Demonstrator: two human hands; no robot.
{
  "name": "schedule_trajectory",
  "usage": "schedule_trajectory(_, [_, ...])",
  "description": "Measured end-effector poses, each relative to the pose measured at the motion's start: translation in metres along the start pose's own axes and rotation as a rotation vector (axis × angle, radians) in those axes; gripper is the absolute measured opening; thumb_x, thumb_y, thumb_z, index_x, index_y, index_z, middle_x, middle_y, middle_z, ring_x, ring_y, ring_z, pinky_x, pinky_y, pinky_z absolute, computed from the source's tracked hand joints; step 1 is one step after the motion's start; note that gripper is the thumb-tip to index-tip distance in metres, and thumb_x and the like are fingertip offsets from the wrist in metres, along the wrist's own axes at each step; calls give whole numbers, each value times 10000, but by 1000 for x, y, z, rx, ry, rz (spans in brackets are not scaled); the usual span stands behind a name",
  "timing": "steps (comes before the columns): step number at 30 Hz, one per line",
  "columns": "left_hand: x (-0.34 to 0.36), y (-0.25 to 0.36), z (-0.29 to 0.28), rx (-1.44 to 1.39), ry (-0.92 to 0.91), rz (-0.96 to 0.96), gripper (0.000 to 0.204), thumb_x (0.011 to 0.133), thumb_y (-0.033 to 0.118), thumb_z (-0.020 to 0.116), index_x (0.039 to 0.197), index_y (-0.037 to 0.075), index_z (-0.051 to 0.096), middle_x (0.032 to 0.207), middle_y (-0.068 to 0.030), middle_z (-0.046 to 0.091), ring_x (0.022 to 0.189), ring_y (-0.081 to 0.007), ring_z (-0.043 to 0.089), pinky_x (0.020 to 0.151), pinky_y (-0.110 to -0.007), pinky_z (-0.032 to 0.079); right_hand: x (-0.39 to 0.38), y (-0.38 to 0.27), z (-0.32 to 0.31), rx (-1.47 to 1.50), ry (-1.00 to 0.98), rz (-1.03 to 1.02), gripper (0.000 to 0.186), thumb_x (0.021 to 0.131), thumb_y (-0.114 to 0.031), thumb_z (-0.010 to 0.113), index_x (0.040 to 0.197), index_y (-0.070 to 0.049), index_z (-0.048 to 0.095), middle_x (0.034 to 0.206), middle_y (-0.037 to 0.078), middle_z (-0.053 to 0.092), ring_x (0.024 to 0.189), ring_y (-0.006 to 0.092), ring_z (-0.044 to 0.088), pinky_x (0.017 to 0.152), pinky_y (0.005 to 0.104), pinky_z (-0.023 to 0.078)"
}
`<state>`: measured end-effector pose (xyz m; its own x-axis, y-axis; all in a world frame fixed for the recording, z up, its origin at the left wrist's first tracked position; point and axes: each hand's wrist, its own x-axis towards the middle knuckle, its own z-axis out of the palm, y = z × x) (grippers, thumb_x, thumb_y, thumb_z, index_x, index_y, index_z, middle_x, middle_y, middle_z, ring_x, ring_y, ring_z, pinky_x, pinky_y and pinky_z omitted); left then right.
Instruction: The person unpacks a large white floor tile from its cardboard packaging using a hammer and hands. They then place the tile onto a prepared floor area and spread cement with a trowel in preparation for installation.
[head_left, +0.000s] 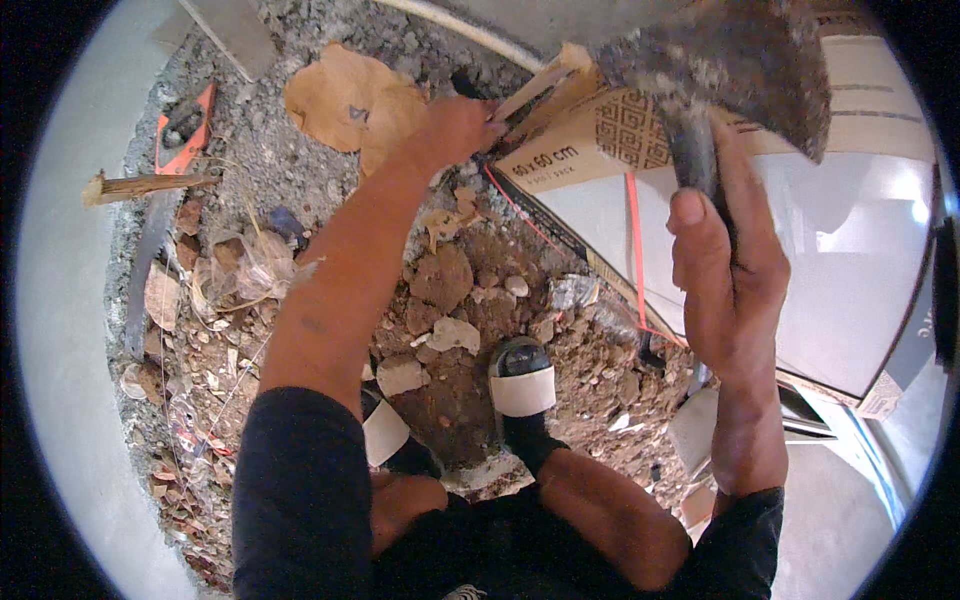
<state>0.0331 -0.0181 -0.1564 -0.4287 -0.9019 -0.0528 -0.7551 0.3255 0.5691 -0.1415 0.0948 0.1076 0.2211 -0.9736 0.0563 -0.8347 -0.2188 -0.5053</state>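
Observation:
My right hand point(735, 280) is raised on the right side, its fingers wrapped round the handle of a hatchet-like tool point(735, 75). The tool's broad, dark, dirt-crusted metal head fills the upper right, above the stacked tiles. Farther forward, near the top middle, my left hand point(462, 130) is closed on the near end of a narrow piece of wood point(545, 88). That wood slants up to the right beside the corner of a cardboard tile carton point(575, 155). The tool's head is close to the wood's far end; whether they touch, I cannot tell.
White tiles point(850, 220) with a red strap point(635, 240) stand at right. On the left lie an orange-handled handsaw point(148, 275) and a wooden stick point(150, 187). A brown sheet point(335, 95) lies ahead. Rubble point(440, 275) surrounds my sandalled feet point(522, 385); a pale wall point(75, 320) bounds the left.

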Motion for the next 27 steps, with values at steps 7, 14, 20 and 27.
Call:
schedule_trajectory(7, [5,-13,7,123,-47,72,318,882,387,534,1005,118,651,771,-161,662,765,-357,647,683,-477,518,17,-9,11,-9,-54,57,464,949,-232,530,1368,-54,439,765,-2,517,596,54,440,509,192,352])
schedule_trajectory(14, [3,-13,7,118,-39,76,312,883,362,528,994,88,628,795,-166,667,770,-347,651,687,-468,523,18,-10,18,-107,172,-70,432,931,-163,552,1325,-11,460,1100,184,586,996,251,574,823,298,443])
schedule_trajectory(20, [9,-20,11,131,-31,124,316,879,359,533,985,80,635,784,-170,663,769,-349,651,682,-468,522,17,-11,18,5,114,-97,416,935,-167,536,1308,3,470,1028,163,590,920,219,551,761,279,439])
schedule_trajectory(27, [4,-19,11,90,-34,136,332,873,384,535,967,87,651,794,-167,663,773,-357,649,687,-474,518,15,-4,22,-113,-1,-103,401,950,-194,504,1298,3,481,799,69,597,660,105,503,565,222,416])
